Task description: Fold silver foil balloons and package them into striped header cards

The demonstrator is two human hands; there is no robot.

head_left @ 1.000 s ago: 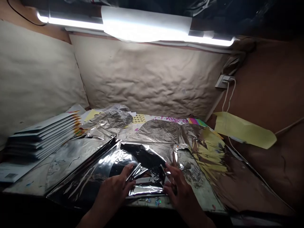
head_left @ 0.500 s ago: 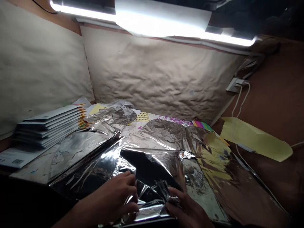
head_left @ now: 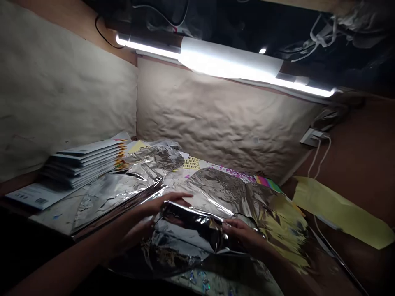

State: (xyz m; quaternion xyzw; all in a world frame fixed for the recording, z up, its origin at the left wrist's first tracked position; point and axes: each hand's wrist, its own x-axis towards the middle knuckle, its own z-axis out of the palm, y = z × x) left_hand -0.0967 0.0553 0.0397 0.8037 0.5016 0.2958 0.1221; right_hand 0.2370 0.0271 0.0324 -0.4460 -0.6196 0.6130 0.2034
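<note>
Left hand [head_left: 154, 207] and right hand [head_left: 242, 233] are curled narrow, holding the folded edge of the silver foil sheet [head_left: 194, 222] at my 12 o'clock; I'm working that fold, which calls for a steady press along it.

A cramped craft nook: paper-lined walls [head_left: 216, 119], a tube light [head_left: 228, 61], and foil sheets [head_left: 114, 197] and stacked card packs [head_left: 83, 160] on a bench [head_left: 52, 216].

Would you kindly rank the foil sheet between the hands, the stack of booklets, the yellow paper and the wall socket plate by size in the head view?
1. The foil sheet
2. The stack of booklets and the yellow paper look alike; I cannot rank them.
3. The wall socket plate
</note>
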